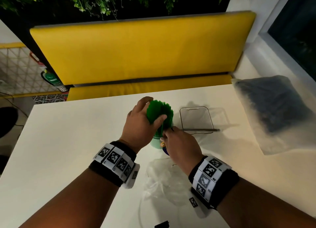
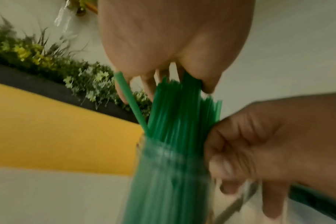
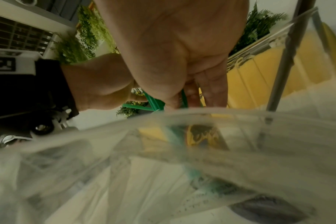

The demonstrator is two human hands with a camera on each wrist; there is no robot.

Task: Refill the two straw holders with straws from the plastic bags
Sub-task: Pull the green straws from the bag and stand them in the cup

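Observation:
A thick bundle of green straws (image 1: 160,110) stands upright in a clear round holder (image 1: 156,143) at the middle of the white table (image 1: 68,142). My left hand (image 1: 153,109) grips the top of the bundle, thumb on the near side and fingers round the far side. My right hand (image 1: 168,133) pinches the straws just above the holder's rim; in the left wrist view its curled fingers (image 2: 220,159) press against the straws (image 2: 182,113). The second holder (image 1: 195,118), clear with a metal frame, stands to the right with no straws in it.
A large plastic bag of dark straws (image 1: 273,104) lies at the table's right edge. A crumpled clear bag (image 1: 164,180) lies in front of the holder, between my forearms. A yellow bench (image 1: 136,53) runs behind the table.

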